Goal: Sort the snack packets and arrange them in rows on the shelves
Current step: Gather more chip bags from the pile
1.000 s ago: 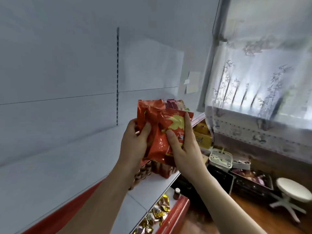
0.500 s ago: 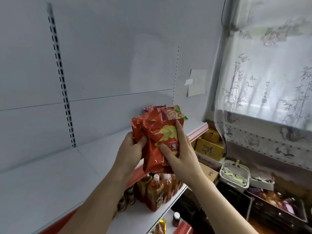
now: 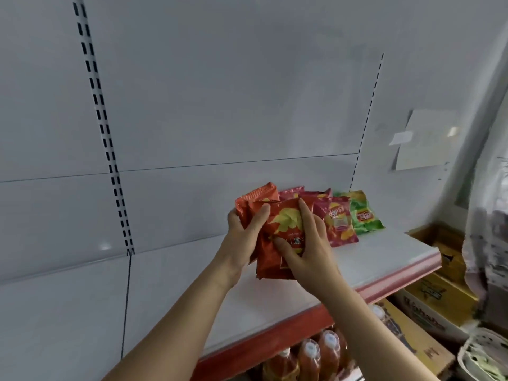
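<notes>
- Soft, even daylight on the white metal back panel (image 3: 247,92) — shadows faint.
- Small glare spot low on that panel's left.
- Right of the panel, the sheer patterned curtain (image 3: 492,215) smears — motion blur.
- Slotted uprights bow: wide-angle distortion.

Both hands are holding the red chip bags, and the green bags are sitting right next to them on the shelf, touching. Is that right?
Not quite. The head view shows pink bags between the red bags and the green bags. Both hands, left and right, do hold the red ones.

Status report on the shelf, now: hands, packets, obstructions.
Left hand and right hand both grip orange packets over shelf. Pink packets, green packets already placed. Nothing blocking.
</notes>
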`<state>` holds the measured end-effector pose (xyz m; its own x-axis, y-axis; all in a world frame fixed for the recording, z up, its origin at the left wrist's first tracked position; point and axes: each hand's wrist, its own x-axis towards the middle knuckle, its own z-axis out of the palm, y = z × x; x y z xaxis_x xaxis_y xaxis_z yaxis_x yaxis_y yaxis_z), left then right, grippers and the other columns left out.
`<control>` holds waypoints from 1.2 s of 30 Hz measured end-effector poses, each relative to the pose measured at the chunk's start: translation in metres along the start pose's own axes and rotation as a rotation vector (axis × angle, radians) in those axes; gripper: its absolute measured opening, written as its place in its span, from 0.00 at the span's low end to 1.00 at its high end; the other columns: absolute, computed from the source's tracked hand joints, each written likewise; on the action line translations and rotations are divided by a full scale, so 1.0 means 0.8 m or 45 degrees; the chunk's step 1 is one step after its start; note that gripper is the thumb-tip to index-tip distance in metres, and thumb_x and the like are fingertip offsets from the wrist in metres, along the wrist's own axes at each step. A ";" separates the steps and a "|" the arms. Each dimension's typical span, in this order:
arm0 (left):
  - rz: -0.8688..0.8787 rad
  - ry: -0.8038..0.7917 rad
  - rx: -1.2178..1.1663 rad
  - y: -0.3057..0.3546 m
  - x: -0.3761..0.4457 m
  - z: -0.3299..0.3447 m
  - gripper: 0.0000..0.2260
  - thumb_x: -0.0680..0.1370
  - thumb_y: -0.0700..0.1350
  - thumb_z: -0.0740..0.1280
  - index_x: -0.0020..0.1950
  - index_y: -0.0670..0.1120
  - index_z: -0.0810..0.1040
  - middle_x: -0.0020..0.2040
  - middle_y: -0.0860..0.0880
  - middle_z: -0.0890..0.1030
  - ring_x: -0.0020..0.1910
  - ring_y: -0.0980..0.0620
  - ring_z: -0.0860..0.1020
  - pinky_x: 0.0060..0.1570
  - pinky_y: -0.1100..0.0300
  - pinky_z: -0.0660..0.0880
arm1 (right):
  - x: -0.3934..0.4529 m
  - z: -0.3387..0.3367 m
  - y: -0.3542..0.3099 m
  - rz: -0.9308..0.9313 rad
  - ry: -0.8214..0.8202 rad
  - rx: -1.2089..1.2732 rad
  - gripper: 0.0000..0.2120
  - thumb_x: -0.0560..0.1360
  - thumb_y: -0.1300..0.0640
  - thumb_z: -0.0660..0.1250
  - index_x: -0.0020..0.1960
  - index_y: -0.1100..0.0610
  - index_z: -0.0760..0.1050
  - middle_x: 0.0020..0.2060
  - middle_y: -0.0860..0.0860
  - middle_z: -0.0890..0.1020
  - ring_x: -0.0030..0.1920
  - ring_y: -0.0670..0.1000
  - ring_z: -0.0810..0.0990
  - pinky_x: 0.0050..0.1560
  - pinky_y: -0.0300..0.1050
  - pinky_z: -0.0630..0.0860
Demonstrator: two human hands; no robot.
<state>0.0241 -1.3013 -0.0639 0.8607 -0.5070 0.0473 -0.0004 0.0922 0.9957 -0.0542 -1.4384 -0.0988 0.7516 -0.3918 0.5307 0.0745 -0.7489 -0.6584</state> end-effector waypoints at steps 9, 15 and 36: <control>-0.102 0.240 0.161 -0.043 0.116 0.010 0.19 0.75 0.46 0.75 0.61 0.51 0.70 0.58 0.47 0.82 0.54 0.49 0.83 0.60 0.46 0.80 | 0.065 0.035 0.071 -0.131 -0.157 -0.590 0.40 0.77 0.32 0.57 0.82 0.50 0.52 0.80 0.56 0.55 0.80 0.58 0.52 0.77 0.59 0.57; -0.055 0.350 0.483 -0.045 0.129 0.014 0.25 0.77 0.51 0.75 0.69 0.51 0.67 0.61 0.52 0.80 0.56 0.52 0.80 0.54 0.57 0.75 | 0.088 0.037 0.087 -0.254 -0.137 -0.793 0.40 0.77 0.28 0.48 0.81 0.50 0.56 0.81 0.58 0.54 0.81 0.58 0.48 0.78 0.61 0.53; 0.257 0.804 1.352 -0.050 0.028 0.002 0.41 0.79 0.69 0.58 0.82 0.41 0.58 0.80 0.40 0.65 0.79 0.41 0.63 0.76 0.44 0.66 | 0.061 0.024 0.058 -0.383 -0.171 -0.643 0.37 0.79 0.31 0.48 0.80 0.53 0.60 0.80 0.59 0.57 0.81 0.60 0.50 0.79 0.61 0.52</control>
<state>0.0429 -1.3177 -0.1024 0.8910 -0.0382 0.4523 -0.3177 -0.7643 0.5613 -0.0015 -1.4818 -0.1138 0.8243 -0.0769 0.5609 0.0011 -0.9905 -0.1374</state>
